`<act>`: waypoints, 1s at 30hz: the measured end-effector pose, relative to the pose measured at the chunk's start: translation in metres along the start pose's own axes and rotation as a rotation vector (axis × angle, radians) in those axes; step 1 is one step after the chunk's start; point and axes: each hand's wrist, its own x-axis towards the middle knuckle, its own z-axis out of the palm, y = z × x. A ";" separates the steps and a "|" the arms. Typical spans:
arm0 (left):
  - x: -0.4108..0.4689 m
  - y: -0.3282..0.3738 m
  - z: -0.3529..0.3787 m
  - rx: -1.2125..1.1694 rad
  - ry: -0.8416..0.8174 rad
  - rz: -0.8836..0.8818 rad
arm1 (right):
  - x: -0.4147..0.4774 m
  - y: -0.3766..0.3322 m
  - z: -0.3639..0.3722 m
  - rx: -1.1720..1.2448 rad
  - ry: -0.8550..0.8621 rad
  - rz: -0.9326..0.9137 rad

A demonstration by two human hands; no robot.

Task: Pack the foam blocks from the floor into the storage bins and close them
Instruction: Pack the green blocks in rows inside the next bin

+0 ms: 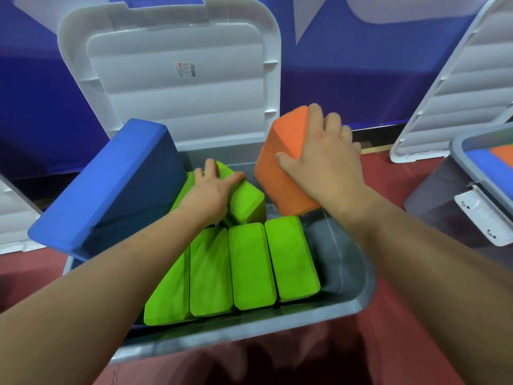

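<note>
Green foam blocks (249, 268) stand four in a row along the near edge of the grey bin (249, 333), lid (177, 93) up behind. Left hand (211, 193) grips a tilted green block (247, 202) mid-bin, fingers curled over its far edge. Right hand (324, 162) clamps the orange block (280, 176), tilted at the far right corner. Blue block (111, 190) leans across the left rim.

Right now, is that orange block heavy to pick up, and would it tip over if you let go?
Probably light: the right hand alone holds the orange block tilted over the storage bin. Its matte, grainy foam surface looks grippy, not slippery. It hangs one corner down, so it would likely topple if released.
</note>
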 end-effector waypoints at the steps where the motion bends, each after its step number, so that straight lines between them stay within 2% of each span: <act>1: 0.000 0.002 -0.002 -0.114 -0.046 -0.084 | -0.001 -0.001 0.001 -0.008 -0.003 -0.007; 4: 0.008 0.013 -0.007 -0.416 -0.044 -0.287 | -0.003 -0.001 0.004 -0.006 0.008 -0.017; 7: 0.018 0.028 -0.003 -0.366 0.005 -0.330 | -0.007 0.000 0.004 -0.023 0.009 -0.030; 10: 0.021 0.038 0.006 -0.317 0.159 -0.322 | -0.011 0.000 0.005 -0.049 0.013 -0.044; 17: 0.013 0.045 0.007 -0.445 0.312 -0.370 | -0.012 0.007 0.009 -0.025 0.012 -0.002; 19: 0.014 0.046 0.007 -0.446 0.266 -0.420 | -0.013 0.007 0.009 -0.032 0.008 -0.008; 26: 0.014 0.051 -0.010 -0.234 -0.140 -0.601 | -0.013 0.008 0.008 0.010 0.014 0.012; 30: 0.017 0.050 -0.013 -0.395 -0.037 -0.595 | -0.016 0.008 0.007 0.013 0.021 -0.015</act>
